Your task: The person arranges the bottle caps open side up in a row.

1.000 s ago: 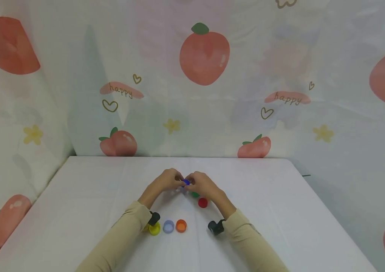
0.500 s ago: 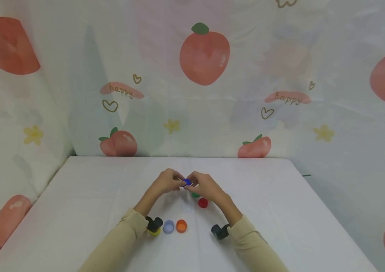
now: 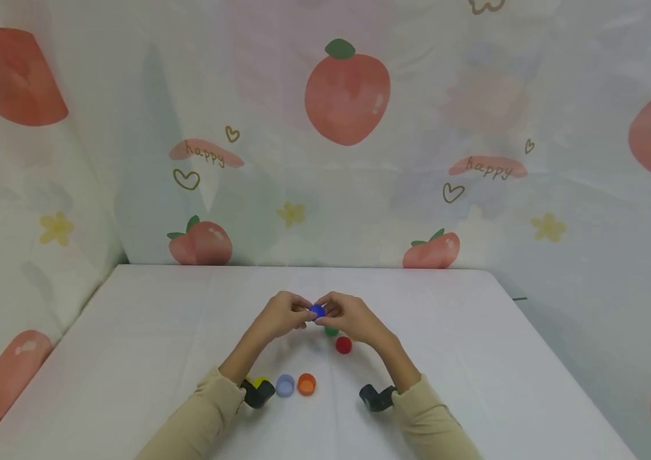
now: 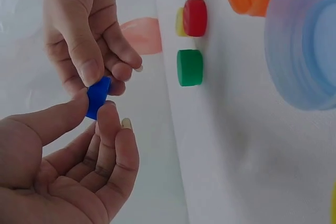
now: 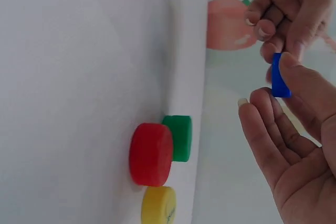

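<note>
1. Centrally, one blue cap (image 3: 317,311), held up off the white table (image 3: 446,332) between two hands.
2. Left hand (image 3: 279,316), left of centre in the head view: thumb and finger pinching one side of the blue cap, other fingers loosely bent.
3. Right hand (image 3: 356,319), right of centre: thumb and finger pinching the opposite side, remaining fingers bent and free of any load.
4. Green cap (image 3: 331,331) and red cap (image 3: 344,345), on the table, just below the right hand in the frame; one yellow cap (image 5: 157,205) near the red, at the foot of the right wrist view.
5. Lower centre: pale blue cap (image 3: 285,386) and orange cap (image 3: 306,384), side by side, hollows upward.
6. Second yellow cap (image 3: 260,382), left of the pale blue one, partly hidden by the black wrist camera (image 3: 259,395); whether more lies behind, cannot be told.
7. Probable hazards: the blue cap could slip if either pinch slackens or both pull unevenly, perhaps knocking the green cap; a lowered left wrist could nudge the second yellow cap.
</note>
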{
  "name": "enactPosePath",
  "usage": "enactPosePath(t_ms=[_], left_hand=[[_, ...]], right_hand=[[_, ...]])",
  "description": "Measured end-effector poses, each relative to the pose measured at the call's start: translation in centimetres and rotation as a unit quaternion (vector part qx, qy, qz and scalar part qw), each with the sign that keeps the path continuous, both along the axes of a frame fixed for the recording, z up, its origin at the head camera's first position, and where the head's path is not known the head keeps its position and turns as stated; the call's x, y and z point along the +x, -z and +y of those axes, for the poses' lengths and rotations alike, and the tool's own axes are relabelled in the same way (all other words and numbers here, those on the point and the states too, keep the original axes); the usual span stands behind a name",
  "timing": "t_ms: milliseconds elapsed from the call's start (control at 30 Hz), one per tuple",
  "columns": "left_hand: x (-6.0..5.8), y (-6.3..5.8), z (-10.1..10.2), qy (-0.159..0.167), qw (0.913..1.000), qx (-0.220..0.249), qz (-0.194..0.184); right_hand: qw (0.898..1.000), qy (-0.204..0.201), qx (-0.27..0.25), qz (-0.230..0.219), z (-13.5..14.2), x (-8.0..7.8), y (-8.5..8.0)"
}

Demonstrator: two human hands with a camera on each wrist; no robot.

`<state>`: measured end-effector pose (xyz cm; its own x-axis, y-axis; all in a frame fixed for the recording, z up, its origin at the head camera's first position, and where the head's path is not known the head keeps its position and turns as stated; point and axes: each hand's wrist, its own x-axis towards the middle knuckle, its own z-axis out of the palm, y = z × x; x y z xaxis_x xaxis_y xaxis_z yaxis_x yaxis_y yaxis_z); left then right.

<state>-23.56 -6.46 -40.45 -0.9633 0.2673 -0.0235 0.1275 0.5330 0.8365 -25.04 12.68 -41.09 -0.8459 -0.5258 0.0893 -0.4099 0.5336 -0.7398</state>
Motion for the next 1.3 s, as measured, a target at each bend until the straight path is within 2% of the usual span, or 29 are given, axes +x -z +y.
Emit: enactPosePath(t_ms=[200, 400, 600, 800, 933, 1100, 1300], left_hand=[[0.4, -0.3, -0.4, 0.02, 0.9994, 0.027, -0.003], [1.0, -0.1, -0.6, 0.02, 0.9992, 0.035, -0.008], [2.0, -0.4, -0.6, 0.015, 0.999, 0.041, -0.009], [2.8, -0.8, -0.7, 0.023, 0.9984, 0.051, -0.002], [3.1, -0.8, -0.8, 0.027, 0.9976, 0.063, 0.004], [3.3, -0.7, -0.8, 0.02, 0.9955, 0.092, -0.008], [3.4, -0.5, -0.8, 0.016, 0.9958, 0.09, 0.009]], right_hand=[[0.999, -0.022, -0.028, -0.021, 0.5, 0.6, -0.9], [0.994, -0.031, -0.075, -0.073, 0.8, 1.1, -0.8], [0.991, -0.019, -0.083, -0.101, 0.7, 1.8, -0.8], [0.988, -0.003, -0.098, -0.122, 0.9, 2.2, -0.7], [0.986, 0.006, -0.113, -0.123, 0.9, 2.4, -0.8], [0.987, 0.02, -0.117, -0.107, 0.7, 2.8, -1.3], [0.986, 0.029, -0.123, -0.111, 0.6, 3.0, -1.3]])
